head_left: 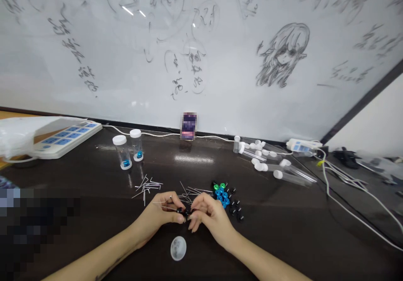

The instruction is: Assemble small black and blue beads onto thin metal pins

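Note:
My left hand is closed in a pinch on a small black part, and thin metal rods run back from it across the fingers. From the right, the fingertips of my right hand close around the other end of the black part; fingers partly hide it. Behind the hands lie loose thin metal rods. Bent hex-key-like metal pieces are scattered to the left. Beside my right hand sit blue round parts, green ones and several black knob-like pieces. A translucent oval dish lies nearest me.
Two clear tubes with white caps stand upright at back left, blue parts inside. A white power strip lies farther left. A phone leans against the whiteboard. Clear tubes and white caps lie at back right, near white cables.

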Demonstrator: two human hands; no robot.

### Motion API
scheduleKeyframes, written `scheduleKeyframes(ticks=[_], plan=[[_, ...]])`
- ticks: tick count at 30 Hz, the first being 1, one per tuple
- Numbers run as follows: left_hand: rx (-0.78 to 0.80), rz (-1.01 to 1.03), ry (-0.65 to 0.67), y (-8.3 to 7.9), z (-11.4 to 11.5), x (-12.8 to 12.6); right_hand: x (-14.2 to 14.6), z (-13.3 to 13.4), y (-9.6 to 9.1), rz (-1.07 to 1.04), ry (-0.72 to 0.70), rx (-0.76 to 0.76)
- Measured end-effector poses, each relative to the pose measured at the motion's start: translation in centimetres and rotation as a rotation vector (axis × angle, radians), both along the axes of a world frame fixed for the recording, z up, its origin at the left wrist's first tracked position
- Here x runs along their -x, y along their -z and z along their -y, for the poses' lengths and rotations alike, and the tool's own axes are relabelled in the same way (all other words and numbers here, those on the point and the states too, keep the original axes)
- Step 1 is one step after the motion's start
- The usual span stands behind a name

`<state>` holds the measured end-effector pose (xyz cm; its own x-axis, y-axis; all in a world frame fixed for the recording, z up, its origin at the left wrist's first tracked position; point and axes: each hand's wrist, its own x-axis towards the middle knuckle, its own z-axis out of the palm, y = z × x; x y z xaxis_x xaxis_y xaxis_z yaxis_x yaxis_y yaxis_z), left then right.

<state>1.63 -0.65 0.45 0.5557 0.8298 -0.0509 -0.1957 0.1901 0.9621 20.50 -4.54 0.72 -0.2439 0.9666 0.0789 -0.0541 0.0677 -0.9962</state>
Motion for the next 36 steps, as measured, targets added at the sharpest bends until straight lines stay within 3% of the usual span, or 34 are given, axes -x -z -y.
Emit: scheduleKeyframes(ticks=[18,36], plan=[[-0.016,-0.003,0.04,-0.5,0.2,0.0,-0.4,0.0,0.9,0.044,-0.142,0.022],[-0.09,-0.07,0.031,-1.0,0.5,-0.1,-0.4,0.4,0.0,0.32,-0.174,-0.058]])
